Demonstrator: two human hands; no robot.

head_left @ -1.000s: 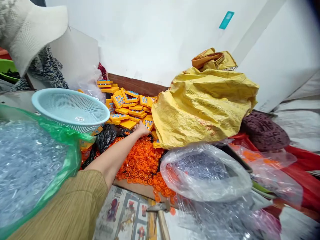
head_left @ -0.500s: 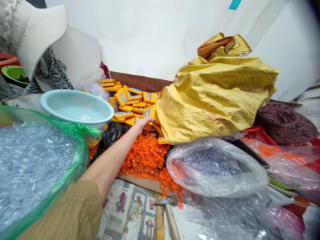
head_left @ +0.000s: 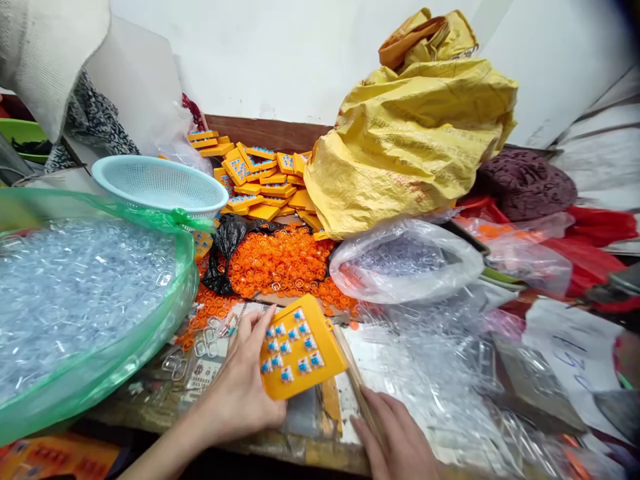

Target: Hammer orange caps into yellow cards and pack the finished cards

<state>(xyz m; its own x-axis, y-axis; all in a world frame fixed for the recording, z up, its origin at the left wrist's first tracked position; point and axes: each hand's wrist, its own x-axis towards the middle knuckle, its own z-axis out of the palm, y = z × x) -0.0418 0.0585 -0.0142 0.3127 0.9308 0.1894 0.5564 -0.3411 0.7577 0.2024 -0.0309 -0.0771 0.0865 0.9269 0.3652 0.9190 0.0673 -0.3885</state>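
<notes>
Held in the left hand [head_left: 250, 380], above the front edge of a cluttered table [head_left: 300, 455]: a flat yellow tile [head_left: 295, 357], seemingly lifted and tilted, perhaps to keep its face of small blue-and-white pieces [head_left: 309, 343] in view. Pinched along its left side, thumb by the near corner, other fingers partly hidden behind, probably to avoid covering the pieces. Just right of the tile, gripped in the right hand [head_left: 400, 433]: a wooden handle [head_left: 358, 380], caught between thumb and closely bunched fingers. Along the table's left edge, a green bag [head_left: 130, 373] of clear parts [head_left: 90, 287], mouth spread wide, presumably for easy reach. Toward the back edge, heaped orange rings [head_left: 280, 263]; behind them, a pile of similar tiles [head_left: 265, 193] beside a yellow sack [head_left: 410, 167].
</notes>
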